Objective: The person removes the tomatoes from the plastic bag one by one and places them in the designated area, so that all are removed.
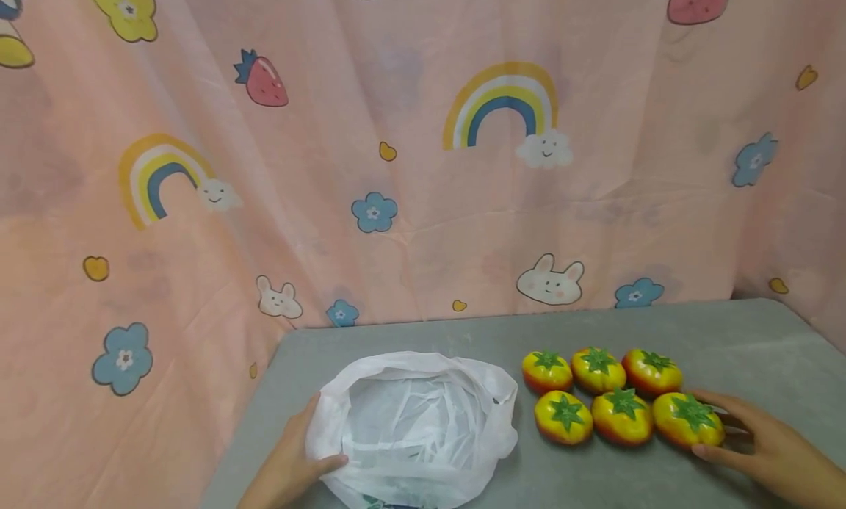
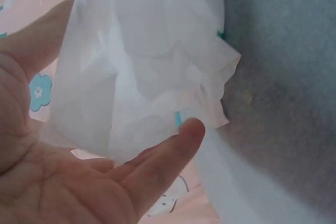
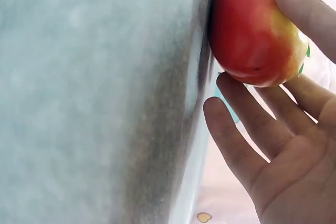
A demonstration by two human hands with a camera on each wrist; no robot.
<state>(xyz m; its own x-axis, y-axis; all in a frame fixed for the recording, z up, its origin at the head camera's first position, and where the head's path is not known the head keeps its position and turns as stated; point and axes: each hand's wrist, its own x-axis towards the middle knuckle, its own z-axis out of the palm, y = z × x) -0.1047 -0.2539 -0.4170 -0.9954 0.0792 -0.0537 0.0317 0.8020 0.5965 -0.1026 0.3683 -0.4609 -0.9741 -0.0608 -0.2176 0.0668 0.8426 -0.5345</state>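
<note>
A white plastic bag [image 1: 423, 428] stands on the table with its mouth spread wide and turned up. My left hand [image 1: 294, 450] holds its left side, thumb at the front of the rim and fingers against the outer wall. In the left wrist view the thin bag [image 2: 142, 66] lies between thumb and fingers. To the right, my right hand [image 1: 769, 443] is at the front-right tomato [image 1: 687, 421], a yellow-red one with a green star-shaped top. The right wrist view shows the thumb touching that tomato [image 3: 252, 35] and the other fingers loosely spread around its near side.
Several more tomatoes [image 1: 621, 417] sit close together in two rows, between the bag and my right hand. The grey table [image 1: 476, 340] ends at a pink printed curtain [image 1: 423, 237] behind. Its left edge runs beside my left arm.
</note>
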